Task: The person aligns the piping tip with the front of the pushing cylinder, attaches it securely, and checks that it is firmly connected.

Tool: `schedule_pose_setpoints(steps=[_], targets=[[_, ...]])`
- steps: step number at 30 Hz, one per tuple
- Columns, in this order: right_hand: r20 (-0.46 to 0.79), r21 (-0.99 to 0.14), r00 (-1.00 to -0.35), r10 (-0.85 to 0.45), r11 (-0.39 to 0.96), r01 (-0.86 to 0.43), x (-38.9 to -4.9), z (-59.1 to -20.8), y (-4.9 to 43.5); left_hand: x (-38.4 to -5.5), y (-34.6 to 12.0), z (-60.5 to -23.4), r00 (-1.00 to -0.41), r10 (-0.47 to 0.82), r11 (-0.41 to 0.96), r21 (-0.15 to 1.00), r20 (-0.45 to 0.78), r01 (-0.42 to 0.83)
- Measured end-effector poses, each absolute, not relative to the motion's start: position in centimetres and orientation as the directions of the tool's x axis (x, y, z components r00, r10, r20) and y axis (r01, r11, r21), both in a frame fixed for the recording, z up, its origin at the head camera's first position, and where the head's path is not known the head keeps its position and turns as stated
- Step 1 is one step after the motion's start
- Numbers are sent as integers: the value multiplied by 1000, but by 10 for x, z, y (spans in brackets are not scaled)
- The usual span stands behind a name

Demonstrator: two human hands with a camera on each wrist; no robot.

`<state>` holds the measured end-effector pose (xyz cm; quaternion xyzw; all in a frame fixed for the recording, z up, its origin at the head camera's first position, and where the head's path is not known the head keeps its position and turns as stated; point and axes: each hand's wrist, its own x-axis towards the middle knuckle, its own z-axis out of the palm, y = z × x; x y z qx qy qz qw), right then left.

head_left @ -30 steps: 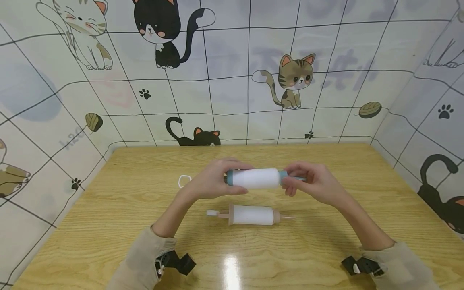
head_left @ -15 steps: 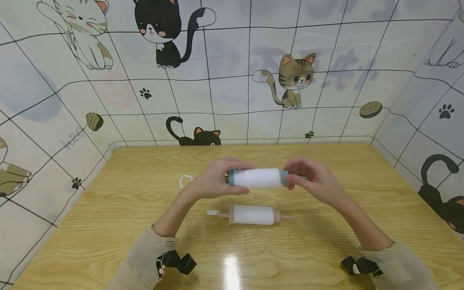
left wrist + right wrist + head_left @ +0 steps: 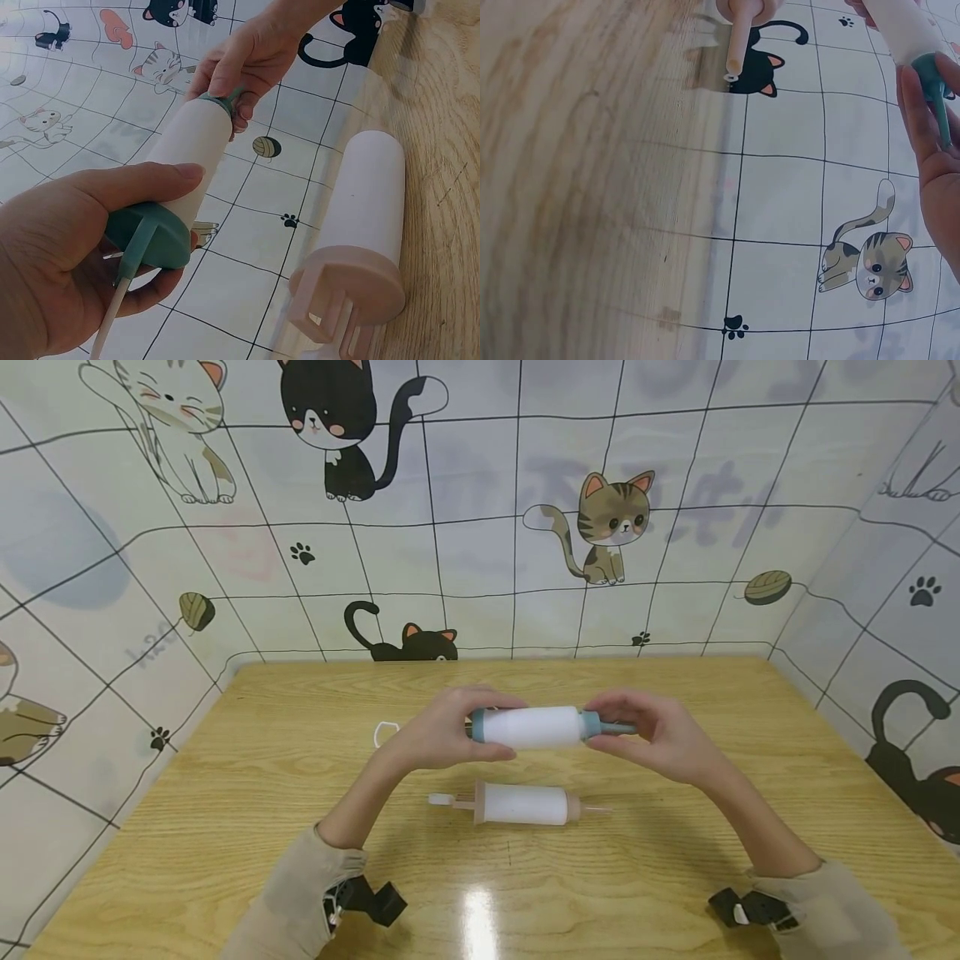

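Observation:
My left hand (image 3: 442, 727) grips the left end of a white cylinder with teal end caps (image 3: 532, 727), thumb along its side. A bent teal arm and thin white rod stick out of that end in the left wrist view. At the other end, thumb and fingers of my right hand (image 3: 660, 739) lie on either side of the teal neck (image 3: 591, 725), from which a thin teal stem (image 3: 618, 727) points right. Below lies a similar white cylinder with pink-beige ends (image 3: 523, 804), flat on the table; neither hand touches it.
A white loop (image 3: 385, 725) shows just left of my left wrist. The wooden table (image 3: 300, 693) ends at a grid-and-cat patterned backdrop (image 3: 480, 552) that also rises at both sides. Black cameras are strapped at both sleeves.
My right fingers have moved from around the teal stem back to the neck, spreading somewhat, so the stem shows more. The left hand keeps its grip, and the pink-ended cylinder has not moved.

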<state>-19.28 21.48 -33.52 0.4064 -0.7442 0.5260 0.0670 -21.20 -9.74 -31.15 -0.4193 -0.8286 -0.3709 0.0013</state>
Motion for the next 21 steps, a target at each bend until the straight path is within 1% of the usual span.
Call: schedule_pose_setpoints(steps=[2,7,10,21], targets=[[519,-731,-664,-538,123,-671,-193,-335,215,-212,-98,-312,-646,696,372,612,314,698],[466,-773,-701,-539,138,-620,-191,-335,216,-212,-97,-312,-640,698,378,593,322,711],[445,-786,-712,-543,144,-601,-192,-335,216,-212,-97,-312,-638,697,385,581,326,717],[425,-791,-740,-521,183,-583,-193,-337,214,-210,-96,-312,-661,688,414,585,300,697]])
